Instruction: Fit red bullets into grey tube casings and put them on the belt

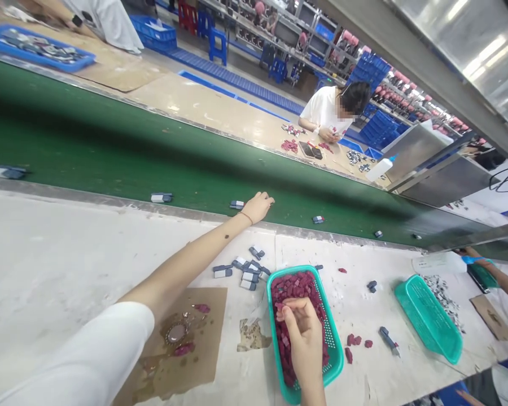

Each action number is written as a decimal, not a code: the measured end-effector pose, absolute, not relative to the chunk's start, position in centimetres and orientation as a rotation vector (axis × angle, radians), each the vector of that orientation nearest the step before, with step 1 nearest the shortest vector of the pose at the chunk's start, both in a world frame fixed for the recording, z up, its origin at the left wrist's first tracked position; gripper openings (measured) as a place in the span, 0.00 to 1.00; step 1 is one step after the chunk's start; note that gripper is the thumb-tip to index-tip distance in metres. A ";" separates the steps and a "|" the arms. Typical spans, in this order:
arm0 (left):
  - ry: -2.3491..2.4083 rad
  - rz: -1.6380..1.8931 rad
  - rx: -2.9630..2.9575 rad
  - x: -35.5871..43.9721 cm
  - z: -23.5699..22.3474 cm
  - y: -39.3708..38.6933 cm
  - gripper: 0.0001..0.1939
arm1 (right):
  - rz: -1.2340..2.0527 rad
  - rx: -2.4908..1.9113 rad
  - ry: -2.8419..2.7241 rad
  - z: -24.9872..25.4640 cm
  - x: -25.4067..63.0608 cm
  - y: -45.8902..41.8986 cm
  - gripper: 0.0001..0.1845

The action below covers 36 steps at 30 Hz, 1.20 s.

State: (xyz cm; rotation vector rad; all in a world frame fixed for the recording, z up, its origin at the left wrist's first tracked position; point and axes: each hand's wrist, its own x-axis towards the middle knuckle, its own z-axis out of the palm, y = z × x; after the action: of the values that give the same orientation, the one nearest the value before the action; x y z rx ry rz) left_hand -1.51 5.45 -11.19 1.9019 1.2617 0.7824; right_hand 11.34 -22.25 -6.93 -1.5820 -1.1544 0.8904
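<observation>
My left hand reaches over the green conveyor belt, palm down, with fingers slightly spread and nothing visible in them. Beside its wrist a blue-grey and white plastic part lies on the belt. Over a green basket full of small dark red pieces, my right hand is closed in a pinch, with a dark red piece at its fingertips. A pile of blue-grey parts lies on the table between my left forearm and the basket.
Stained cardboard with a small round dish lies at lower left. Loose red pieces, a blue-grey part and another green basket are at right. Across the belt a co-worker handles pieces; another person's arm reaches in at right.
</observation>
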 end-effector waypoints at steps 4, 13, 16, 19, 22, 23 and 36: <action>1.205 0.843 1.613 -2.6 -10.6 3.1 0.16 | 0.969 -1.514 -1.079 -7.8 9.3 -22.9 0.12; 1.081 0.827 0.942 -15.8 -9.9 -9.9 0.16 | 1.047 -1.501 -1.624 -10.8 2.2 -21.9 0.13; 1.113 0.788 0.824 -19.4 -9.7 -13.1 0.20 | 0.966 -1.360 -1.895 -10.7 0.5 -21.1 0.13; 1.154 0.807 0.738 -21.0 -9.8 -15.4 0.22 | 0.854 -1.263 -2.145 -10.7 -0.8 -20.5 0.16; 1.150 0.881 0.665 -21.3 -10.0 -16.9 0.23 | 0.721 -1.259 -2.326 -10.8 -1.5 -20.4 0.19; 1.140 0.906 0.630 -21.2 -10.1 -17.3 0.23 | 0.687 -1.267 -2.361 -10.8 -1.6 -20.4 0.20; 1.029 0.945 0.438 -21.4 -10.8 -18.9 0.20 | 0.820 -1.386 -2.274 -10.7 -2.3 -20.9 0.17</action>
State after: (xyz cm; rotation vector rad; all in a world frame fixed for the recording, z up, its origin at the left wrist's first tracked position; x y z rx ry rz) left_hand -21.41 -18.90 -10.78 0.4383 1.0290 0.9450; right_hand -2.27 -20.93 -10.74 -1.3856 -2.2744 0.8201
